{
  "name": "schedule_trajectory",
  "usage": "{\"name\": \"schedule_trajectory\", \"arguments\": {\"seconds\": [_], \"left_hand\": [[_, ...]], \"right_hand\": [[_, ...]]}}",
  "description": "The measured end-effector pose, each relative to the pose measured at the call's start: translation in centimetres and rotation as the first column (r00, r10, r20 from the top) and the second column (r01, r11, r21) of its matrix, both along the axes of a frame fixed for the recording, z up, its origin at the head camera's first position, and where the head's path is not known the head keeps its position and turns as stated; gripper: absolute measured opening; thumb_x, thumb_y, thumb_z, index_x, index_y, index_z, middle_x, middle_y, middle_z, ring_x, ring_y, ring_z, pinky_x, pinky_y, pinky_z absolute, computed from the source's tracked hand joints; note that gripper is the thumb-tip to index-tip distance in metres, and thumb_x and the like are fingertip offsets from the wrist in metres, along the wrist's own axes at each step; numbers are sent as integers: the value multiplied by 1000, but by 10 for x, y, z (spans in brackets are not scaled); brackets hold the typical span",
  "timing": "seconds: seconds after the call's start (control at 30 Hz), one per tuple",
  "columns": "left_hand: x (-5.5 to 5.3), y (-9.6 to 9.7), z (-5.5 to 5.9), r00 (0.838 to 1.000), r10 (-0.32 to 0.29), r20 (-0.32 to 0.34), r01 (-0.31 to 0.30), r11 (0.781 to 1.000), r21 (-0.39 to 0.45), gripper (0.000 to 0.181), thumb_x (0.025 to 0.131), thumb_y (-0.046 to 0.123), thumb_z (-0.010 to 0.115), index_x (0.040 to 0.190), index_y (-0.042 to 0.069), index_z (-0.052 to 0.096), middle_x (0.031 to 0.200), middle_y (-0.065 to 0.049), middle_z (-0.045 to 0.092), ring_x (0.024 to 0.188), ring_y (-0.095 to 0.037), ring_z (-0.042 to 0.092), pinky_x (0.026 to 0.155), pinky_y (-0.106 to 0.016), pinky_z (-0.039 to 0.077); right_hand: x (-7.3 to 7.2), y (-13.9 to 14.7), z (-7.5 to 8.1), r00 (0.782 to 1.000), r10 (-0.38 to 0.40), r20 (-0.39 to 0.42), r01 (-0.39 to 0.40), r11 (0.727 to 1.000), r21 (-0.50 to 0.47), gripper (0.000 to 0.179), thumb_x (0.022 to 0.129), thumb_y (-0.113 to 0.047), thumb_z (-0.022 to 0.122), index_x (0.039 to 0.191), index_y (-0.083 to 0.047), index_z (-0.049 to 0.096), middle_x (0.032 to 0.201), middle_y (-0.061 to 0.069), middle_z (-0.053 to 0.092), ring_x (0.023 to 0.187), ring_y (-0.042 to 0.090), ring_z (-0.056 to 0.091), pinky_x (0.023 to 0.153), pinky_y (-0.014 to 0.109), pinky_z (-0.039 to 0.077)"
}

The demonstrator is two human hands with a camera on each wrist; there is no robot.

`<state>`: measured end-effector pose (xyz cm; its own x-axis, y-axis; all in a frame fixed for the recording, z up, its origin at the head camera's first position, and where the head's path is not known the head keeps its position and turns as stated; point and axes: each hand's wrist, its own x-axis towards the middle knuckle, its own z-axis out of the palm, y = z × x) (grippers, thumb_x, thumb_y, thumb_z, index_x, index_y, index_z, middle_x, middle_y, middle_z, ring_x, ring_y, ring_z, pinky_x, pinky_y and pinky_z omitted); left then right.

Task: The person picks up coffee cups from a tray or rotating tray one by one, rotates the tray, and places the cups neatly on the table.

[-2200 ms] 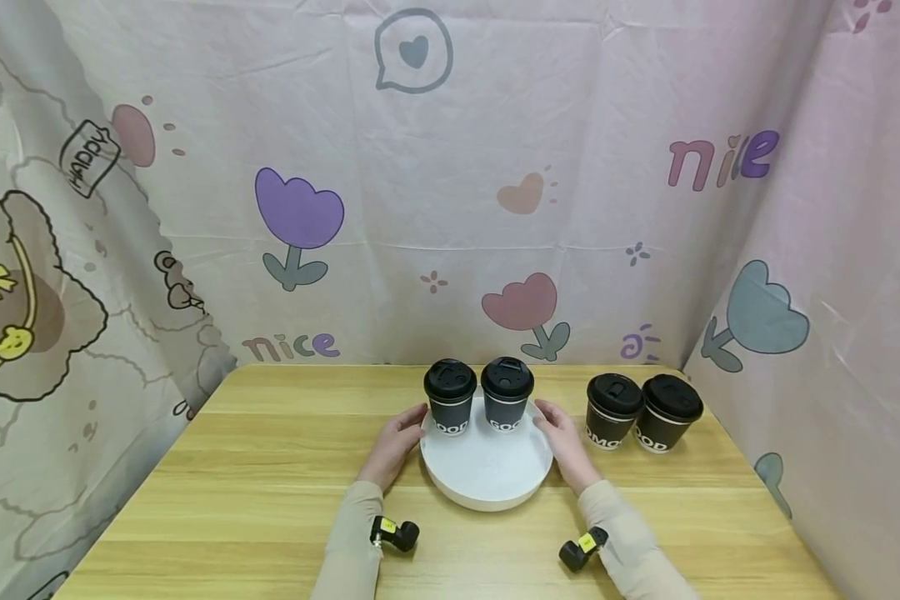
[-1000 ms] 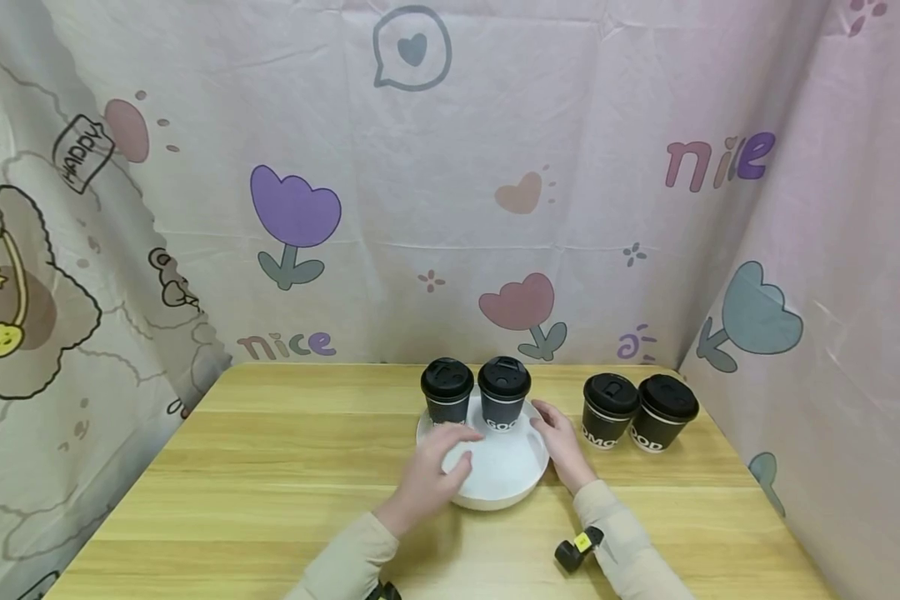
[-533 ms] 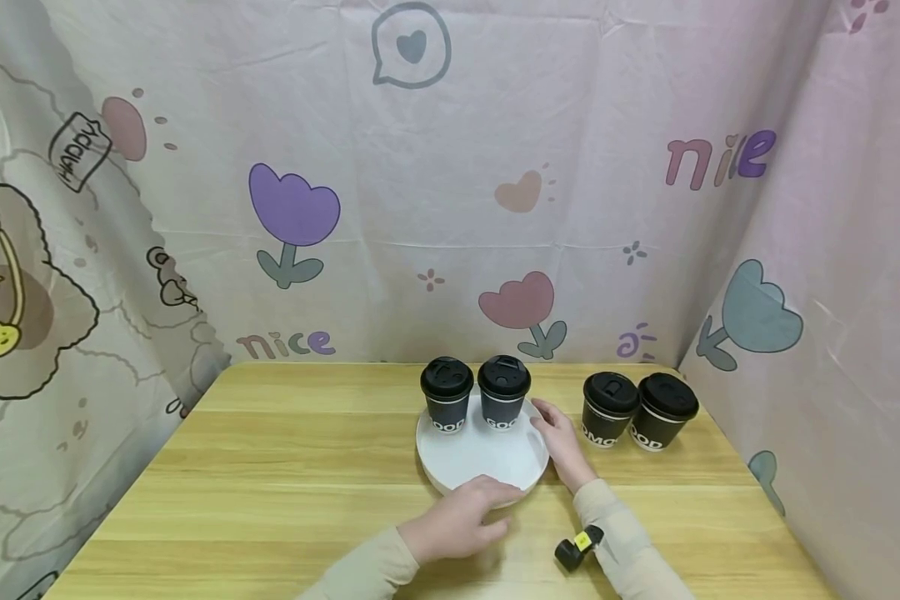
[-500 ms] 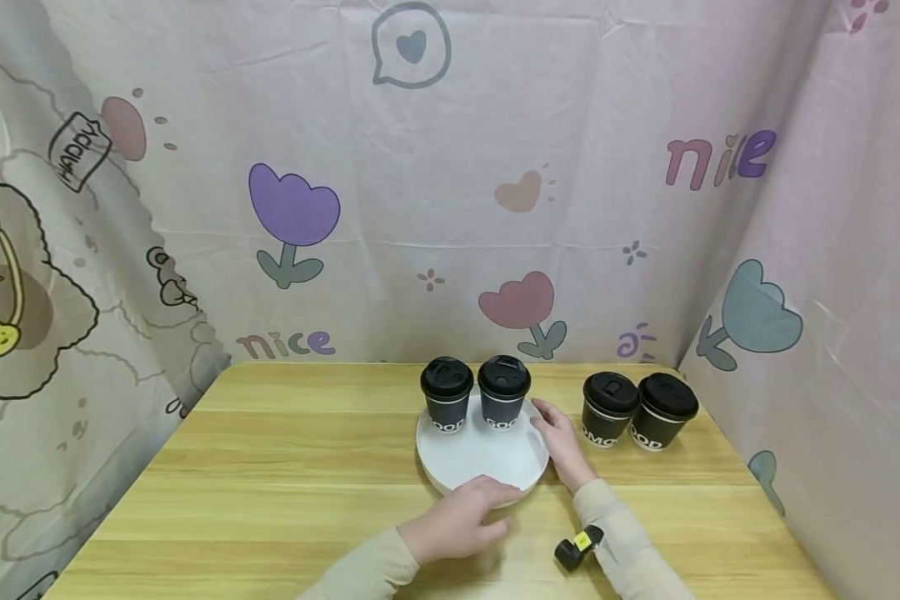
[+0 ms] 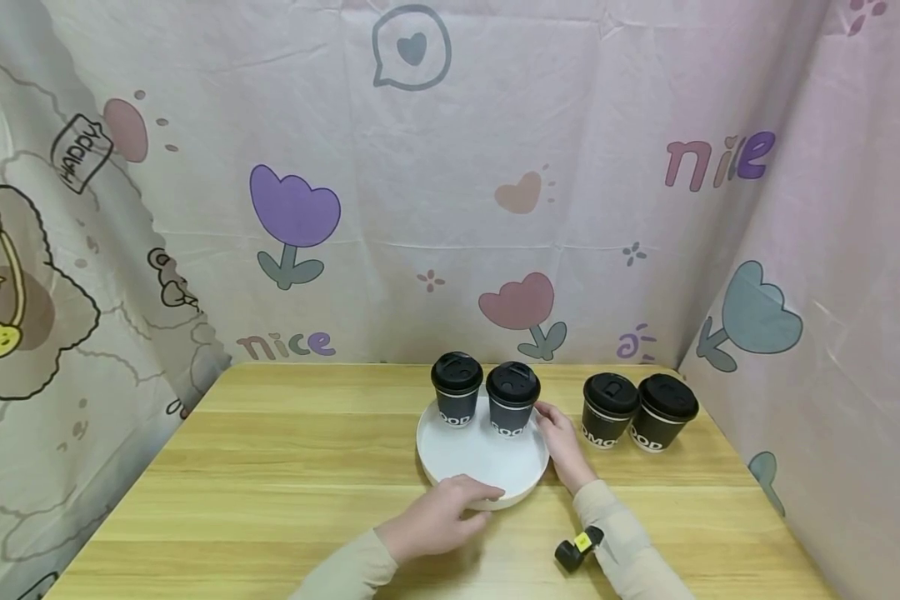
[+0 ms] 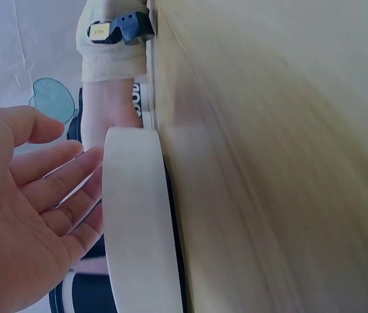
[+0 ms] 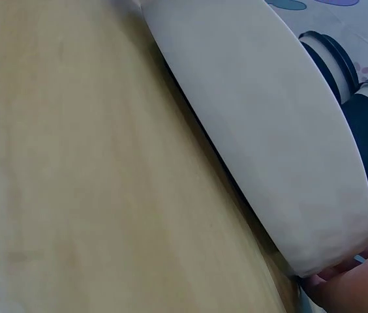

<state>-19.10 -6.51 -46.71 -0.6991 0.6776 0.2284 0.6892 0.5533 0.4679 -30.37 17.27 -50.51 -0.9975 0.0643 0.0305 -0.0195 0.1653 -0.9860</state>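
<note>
A round white turntable (image 5: 468, 462) with a thick side wall bears two black-lidded paper coffee cups, a left one (image 5: 457, 400) and a right one (image 5: 512, 408), standing upright toward its far side. My left hand (image 5: 438, 517) is at the near edge, fingers extended. In the left wrist view its palm (image 6: 21, 222) faces the camera and the fingertips touch the white rim (image 6: 138, 222). My right hand (image 5: 562, 442) rests against the turntable's right side. In the right wrist view its fingers (image 7: 347, 283) lie at the bottom of the side wall, partly out of frame.
Two more lidded coffee cups, one (image 5: 609, 412) beside the other (image 5: 663, 417), stand on the wooden table (image 5: 270, 483) right of the turntable. A printed cloth (image 5: 420, 208) hangs behind the table. A small black device (image 5: 579, 547) is strapped on the right sleeve.
My left hand goes from the turntable's left side to its near edge, then slides left. The turntable turns slightly, carrying its left cup farther away and its right cup nearer. The right hand stays put.
</note>
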Motion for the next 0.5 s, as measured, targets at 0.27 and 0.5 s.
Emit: {"name": "schedule_trajectory", "arguments": {"seconds": [0.27,0.5], "left_hand": [[-3,-21,-3,999,44,-25,-43,999,29,34,98,4,67,131,3,75,114,-5,81,110,-18,73,102,-33,60],[-8,-40,-3,998,66,-7,-65,994,91,32,98,4,67,128,1,75,104,-5,80,100,-17,74,95,-34,62]], "right_hand": [[0,1,-2,1000,-9,-24,8,1000,-24,43,111,-5,35,144,19,50,151,40,51,149,52,43,130,61,32],[1,1,-3,999,26,-26,-28,996,-84,47,111,-3,30,149,20,46,157,40,45,154,53,37,132,61,27]]}}
